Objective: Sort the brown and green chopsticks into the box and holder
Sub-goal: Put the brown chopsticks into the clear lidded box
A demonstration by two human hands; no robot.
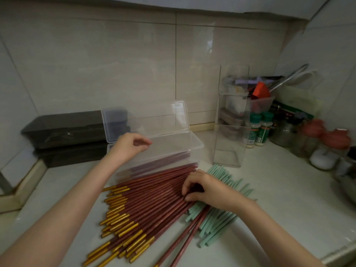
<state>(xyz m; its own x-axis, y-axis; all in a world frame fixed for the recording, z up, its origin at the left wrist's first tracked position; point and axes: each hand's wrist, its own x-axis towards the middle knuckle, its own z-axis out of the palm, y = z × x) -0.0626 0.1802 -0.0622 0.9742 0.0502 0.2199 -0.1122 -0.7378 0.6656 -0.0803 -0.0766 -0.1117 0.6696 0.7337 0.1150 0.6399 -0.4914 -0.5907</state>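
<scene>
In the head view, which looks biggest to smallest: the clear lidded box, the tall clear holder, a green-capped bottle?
1. clear lidded box
2. tall clear holder
3. green-capped bottle
The bottle stands farther back, which shrinks it.
</scene>
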